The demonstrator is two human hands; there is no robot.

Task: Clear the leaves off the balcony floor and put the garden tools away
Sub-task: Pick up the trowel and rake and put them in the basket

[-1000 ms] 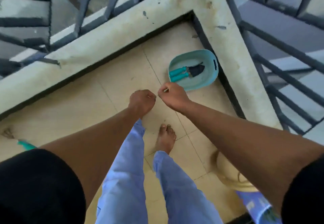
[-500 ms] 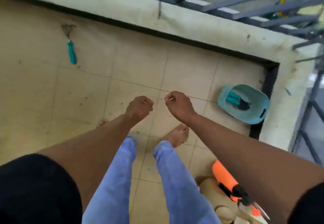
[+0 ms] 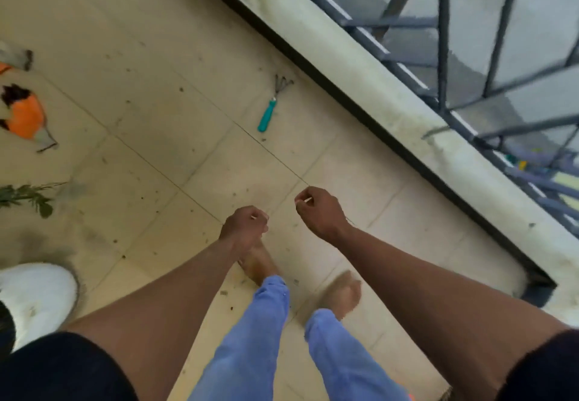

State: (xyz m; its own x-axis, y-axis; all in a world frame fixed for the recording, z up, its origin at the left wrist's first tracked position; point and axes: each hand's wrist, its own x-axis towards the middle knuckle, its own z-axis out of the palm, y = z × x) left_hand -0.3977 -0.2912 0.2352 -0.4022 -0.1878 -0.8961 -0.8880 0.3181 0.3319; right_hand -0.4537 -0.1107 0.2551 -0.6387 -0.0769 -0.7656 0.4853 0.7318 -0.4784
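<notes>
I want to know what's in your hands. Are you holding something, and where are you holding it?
The right hand pinches a tiny pale stick by one end. The left hand is curled with a pale speck at the fingers; what it holds cannot be told.

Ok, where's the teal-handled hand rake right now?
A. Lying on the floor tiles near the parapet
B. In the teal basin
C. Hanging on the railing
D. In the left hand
A: the teal-handled hand rake lies flat on the floor tiles beside the parapet, ahead of both hands.

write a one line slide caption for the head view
Hand rake lies on the balcony floor ahead of the left hand and right hand.
</notes>
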